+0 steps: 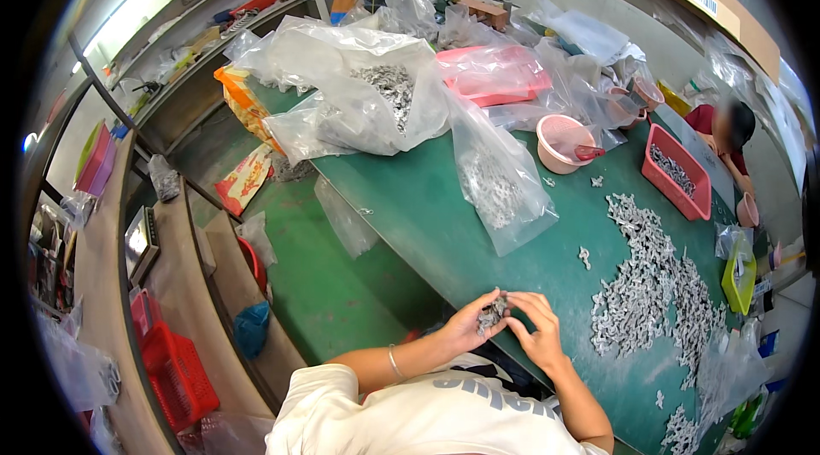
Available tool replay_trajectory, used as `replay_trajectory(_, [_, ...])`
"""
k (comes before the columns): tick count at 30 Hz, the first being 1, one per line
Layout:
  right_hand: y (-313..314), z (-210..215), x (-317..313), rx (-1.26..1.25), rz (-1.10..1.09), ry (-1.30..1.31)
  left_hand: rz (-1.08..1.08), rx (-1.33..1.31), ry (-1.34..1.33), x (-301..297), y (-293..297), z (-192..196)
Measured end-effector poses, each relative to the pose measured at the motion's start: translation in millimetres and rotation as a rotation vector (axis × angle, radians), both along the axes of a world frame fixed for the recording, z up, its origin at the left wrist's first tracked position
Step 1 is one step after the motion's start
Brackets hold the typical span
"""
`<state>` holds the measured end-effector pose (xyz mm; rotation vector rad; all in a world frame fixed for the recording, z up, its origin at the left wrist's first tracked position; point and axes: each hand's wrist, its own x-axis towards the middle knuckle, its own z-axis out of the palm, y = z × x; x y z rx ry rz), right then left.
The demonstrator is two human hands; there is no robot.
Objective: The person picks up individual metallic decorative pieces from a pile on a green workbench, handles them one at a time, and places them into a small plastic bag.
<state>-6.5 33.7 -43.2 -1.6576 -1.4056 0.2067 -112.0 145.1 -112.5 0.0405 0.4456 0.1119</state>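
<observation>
Small grey metal parts [491, 317] sit in a clump in my left hand [465, 327], its fingers curled around them at the table's near edge. Close against it, my right hand [538, 331] has thumb and fingers bent together at the side of the clump. What lies between its fingertips is too small to make out. A large spread pile of similar grey metal parts [636, 310] covers the green table [478, 258] to the right of my hands. One little group of parts [584, 258] lies apart from that pile.
Clear plastic bags with grey parts [504, 190] lie on the table's far side, beside a big open bag [325, 62]. A pink bowl [559, 156], a red tray of parts [683, 160] and a green basket [741, 280] stand further right. Another person [726, 135] sits at the far right. Shelves [171, 267] line the left.
</observation>
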Motion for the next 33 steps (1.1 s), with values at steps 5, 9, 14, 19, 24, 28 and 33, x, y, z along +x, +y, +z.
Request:
replay_trajectory(5, [-15.5, -9.8, 11.7, -0.072, -0.064, 0.166, 0.323, 0.027, -0.047, 4.4, 73.6, 56.3])
replay_trajectory(9, [-21.7, -12.7, 7.1, -0.184, -0.005, 0.22, 0.748, 0.351, -0.165, 13.3, 177.6, 148.9])
replay_trajectory(14, [-25.4, -10.9, 0.4, -0.226, 0.002, 0.289, 0.988, 0.638, 0.221, 47.4, 312.6, 218.7])
replay_trajectory(19, [-56.1, -12.4, 8.4, -0.191, -0.05, 0.239, 1.022, 0.929, 0.197, 67.8, 308.4, 209.8])
replay_trajectory(24, [-105.9, -21.4, 15.4, -0.242, -0.35, 0.384, 1.035, 1.369, -0.149, 54.4, 162.8, 194.3])
replay_trajectory(28, [-153.5, -48.5, 20.2, -0.087, -0.649, 0.125, 0.774, 1.715, -0.123, 49.9, 55.3, 150.7])
replay_trajectory(33, [-198.0, -56.7, 33.8, -0.12, -0.949, -0.115, -0.151, 1.891, -0.439, 65.3, -45.2, 113.2])
